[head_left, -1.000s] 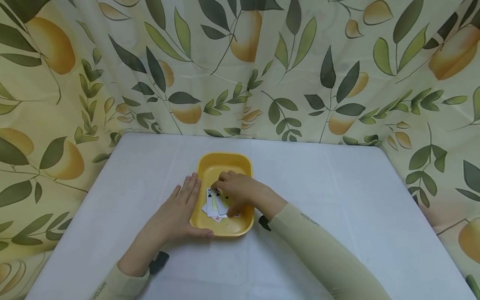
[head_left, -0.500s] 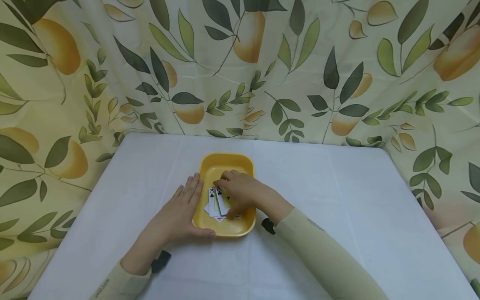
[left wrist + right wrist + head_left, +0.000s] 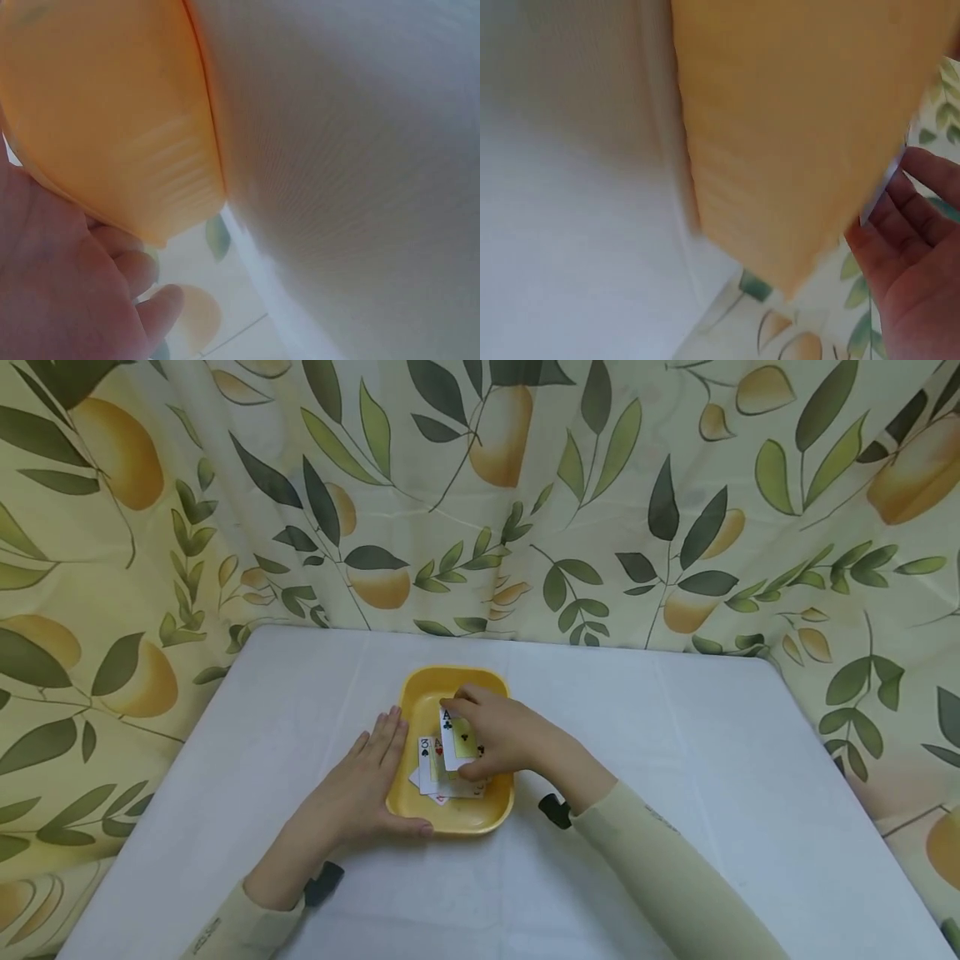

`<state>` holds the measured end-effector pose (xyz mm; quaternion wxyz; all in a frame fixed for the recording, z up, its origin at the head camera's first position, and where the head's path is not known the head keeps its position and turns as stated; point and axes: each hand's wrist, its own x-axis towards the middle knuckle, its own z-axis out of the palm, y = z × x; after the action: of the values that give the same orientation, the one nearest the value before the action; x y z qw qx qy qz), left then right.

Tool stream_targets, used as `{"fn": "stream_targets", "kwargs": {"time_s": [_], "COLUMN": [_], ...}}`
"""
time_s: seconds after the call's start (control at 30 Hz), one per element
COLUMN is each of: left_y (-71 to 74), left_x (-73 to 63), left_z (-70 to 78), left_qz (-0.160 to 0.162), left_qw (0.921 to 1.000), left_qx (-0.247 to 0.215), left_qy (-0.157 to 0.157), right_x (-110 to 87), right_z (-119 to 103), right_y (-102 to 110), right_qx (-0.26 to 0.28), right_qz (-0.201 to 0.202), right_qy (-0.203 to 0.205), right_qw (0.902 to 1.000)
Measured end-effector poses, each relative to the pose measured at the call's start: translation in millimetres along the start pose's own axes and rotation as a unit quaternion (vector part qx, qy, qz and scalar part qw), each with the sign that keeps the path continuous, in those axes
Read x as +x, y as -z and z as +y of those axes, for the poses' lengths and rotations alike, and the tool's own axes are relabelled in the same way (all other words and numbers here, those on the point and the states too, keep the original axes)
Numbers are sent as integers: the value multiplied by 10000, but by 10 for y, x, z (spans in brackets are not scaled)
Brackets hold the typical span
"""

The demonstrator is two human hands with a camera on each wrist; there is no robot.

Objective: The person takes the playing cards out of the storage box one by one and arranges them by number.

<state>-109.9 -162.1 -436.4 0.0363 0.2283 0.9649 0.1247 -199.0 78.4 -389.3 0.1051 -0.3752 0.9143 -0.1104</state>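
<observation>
In the head view my right hand point(image 3: 510, 731) pinches an ace of clubs playing card point(image 3: 459, 742) between thumb and fingertips, raised over the other cards. A sliver of that card point(image 3: 883, 191) shows at the fingers in the right wrist view. Beneath it, several overlapping playing cards lie in the yellow tray point(image 3: 453, 825), among them a black ten point(image 3: 424, 772) and a card with a red heart; their right side is partly covered. My left hand point(image 3: 358, 789) rests against the tray's left side, fingers straight along the rim and thumb at the front edge.
The tray stands on a white-covered table point(image 3: 660, 760), with the cloth reaching out on both sides. Behind the table's far edge hangs a fruit-and-leaf patterned curtain point(image 3: 465, 527). Dark wrist-worn devices show at both cuffs.
My right hand has lifted the ace of clubs off the pile and moved it slightly up and right, uncovering the red-heart card below. The left hand stays at the tray's side.
</observation>
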Motion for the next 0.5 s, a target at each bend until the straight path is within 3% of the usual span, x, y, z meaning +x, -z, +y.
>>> {"fn": "stream_targets", "kwargs": {"time_s": [0.5], "left_y": [-18], "left_x": [8], "left_z": [15], "left_qz": [81], "left_qw": [10000], "left_qx": [27], "left_qy": [5], "right_x": [-179], "right_z": [350], "right_y": [255], "right_qx": [234], "right_qz": [428], "right_qy": [-649], "right_qw": [9967]}}
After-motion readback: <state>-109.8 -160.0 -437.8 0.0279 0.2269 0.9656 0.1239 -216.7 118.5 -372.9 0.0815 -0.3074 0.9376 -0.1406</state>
